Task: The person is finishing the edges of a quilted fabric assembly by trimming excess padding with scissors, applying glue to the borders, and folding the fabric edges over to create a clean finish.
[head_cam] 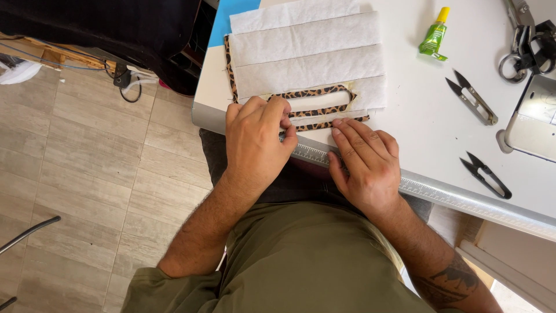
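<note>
A stack of white fabric strips (307, 64) with leopard-print edging (315, 93) lies on the white table (428, 110) near its front edge. My left hand (258, 142) rests on the near left end of the leopard strip, fingers curled and pinching the fabric there. My right hand (364, 159) lies flat, fingertips pressing the lower leopard strip (324, 123) against the table edge, palm over a metal ruler (440, 194) along that edge.
Two thread snips (472, 98) (486, 174) lie to the right. A small green glue bottle (435, 36) stands farther back. Scissors (521, 40) and a sewing machine base (536, 119) sit at the far right. Tiled floor and cables lie to the left.
</note>
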